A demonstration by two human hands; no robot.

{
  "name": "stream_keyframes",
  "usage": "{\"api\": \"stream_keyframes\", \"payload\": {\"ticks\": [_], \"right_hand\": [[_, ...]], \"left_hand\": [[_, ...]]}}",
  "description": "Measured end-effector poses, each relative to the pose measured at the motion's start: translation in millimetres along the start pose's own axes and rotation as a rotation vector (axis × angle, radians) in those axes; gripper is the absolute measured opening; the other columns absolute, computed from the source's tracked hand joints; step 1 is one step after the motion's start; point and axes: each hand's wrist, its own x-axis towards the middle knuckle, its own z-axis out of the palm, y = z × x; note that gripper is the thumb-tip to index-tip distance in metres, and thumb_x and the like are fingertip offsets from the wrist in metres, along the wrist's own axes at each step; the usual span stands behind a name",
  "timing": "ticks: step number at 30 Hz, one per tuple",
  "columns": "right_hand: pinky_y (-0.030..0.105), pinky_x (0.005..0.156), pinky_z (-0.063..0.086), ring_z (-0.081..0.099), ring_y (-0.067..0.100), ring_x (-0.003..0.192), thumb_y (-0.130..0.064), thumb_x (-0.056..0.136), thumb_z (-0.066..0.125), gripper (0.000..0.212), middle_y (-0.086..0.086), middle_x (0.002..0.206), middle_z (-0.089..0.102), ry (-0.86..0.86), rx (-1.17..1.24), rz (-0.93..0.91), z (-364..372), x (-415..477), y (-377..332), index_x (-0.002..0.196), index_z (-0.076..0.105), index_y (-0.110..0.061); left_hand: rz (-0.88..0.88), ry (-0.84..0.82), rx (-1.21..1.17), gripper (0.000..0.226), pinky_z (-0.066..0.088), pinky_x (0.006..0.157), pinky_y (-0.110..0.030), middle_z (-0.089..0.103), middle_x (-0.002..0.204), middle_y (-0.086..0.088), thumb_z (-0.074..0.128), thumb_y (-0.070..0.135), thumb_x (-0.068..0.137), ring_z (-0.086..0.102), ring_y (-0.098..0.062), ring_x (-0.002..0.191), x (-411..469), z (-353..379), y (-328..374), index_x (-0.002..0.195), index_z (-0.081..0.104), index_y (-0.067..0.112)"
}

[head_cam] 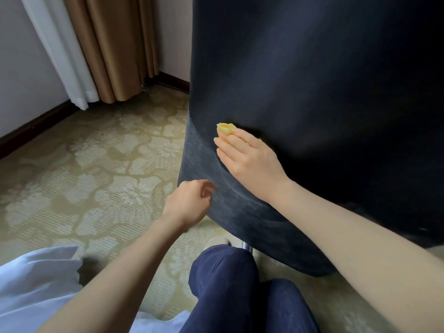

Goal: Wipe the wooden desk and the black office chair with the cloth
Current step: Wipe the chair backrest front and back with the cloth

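Reaches right arm (348, 227) forward from lower right, forearm bare, wrist straight. Lays right hand (249, 162) flat, palm down, fingers straight and close together, fingertips pressing a yellow cloth (225, 129). Extends left arm (125, 267) from lower left, forearm bare. Holds left hand (189, 203) lower and left of the right, back up, fingers loosely curled, gripping nothing visible. Hands apart, not touching. Bends knees (223, 280) below, in dark blue trousers.

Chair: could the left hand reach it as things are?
Probably yes. The left hand hangs right beside the lower edge of the chair, nothing between them; the right hand and cloth lie higher up.
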Motion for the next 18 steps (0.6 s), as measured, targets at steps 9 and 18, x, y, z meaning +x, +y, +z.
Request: {"api": "stream_keyframes", "payload": {"ticks": [9,18], "right_hand": [[0.038,0.114,0.024,0.052,0.022,0.125,-0.021,0.07,0.08,0.047,0.004,0.125,0.063,-0.266,-0.036,-0.184,16,-50,-28,0.115,0.07,-0.012],[0.04,0.114,0.025,0.049,0.025,0.128,-0.015,0.078,0.074,0.037,0.007,0.131,0.059,-0.359,-0.019,-0.248,-22,-129,-4,0.114,0.069,-0.01]], "left_hand": [[-0.032,0.056,0.009,0.029,0.053,0.084,-0.04,0.068,0.108,0.005,0.043,0.018,0.093,0.063,-0.02,0.1,9,0,3,0.109,0.065,0.029],[0.116,0.132,0.04,0.03,0.05,0.084,-0.039,0.068,0.11,0.0,0.046,0.018,0.091,0.061,-0.024,0.101,-5,4,45,0.111,0.066,0.027]]}}
